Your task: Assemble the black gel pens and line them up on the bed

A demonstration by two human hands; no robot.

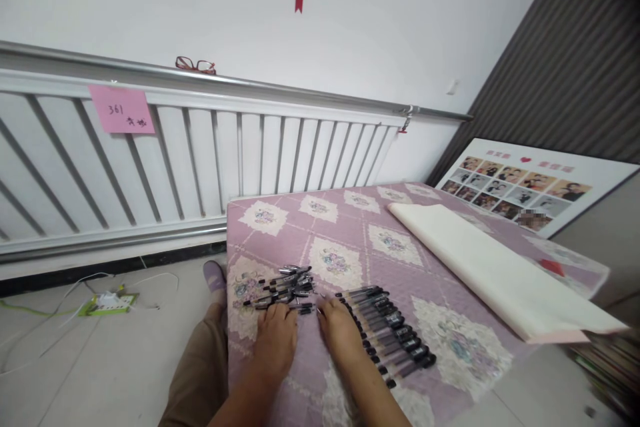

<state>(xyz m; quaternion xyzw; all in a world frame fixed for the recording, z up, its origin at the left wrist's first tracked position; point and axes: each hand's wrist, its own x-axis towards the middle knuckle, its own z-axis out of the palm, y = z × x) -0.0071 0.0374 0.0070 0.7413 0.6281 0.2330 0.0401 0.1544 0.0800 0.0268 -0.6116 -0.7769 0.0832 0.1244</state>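
Observation:
A loose pile of pens [290,281] with black and clear parts lies on the bed-like surface with a purple floral cover [345,205]. At the near edge of that pile is my left hand [277,337], its fingers curled down beside the dark pen ends. My right hand [341,328] is between the pile and a neat row of capped pens [393,330]. Its fingertips are drawn together close to the pile. Whatever lies within the fingers of either hand is too small or hidden to make out. The row's pens lie side by side, black caps pointing right.
A cream sheet or rolled board [490,267] lies across the right of the cover. Behind stands a white radiator [280,153] with a pink note [123,110] and glasses [196,65] on its pipe. A photo board [540,180] leans right; a power strip [113,302] is on the floor.

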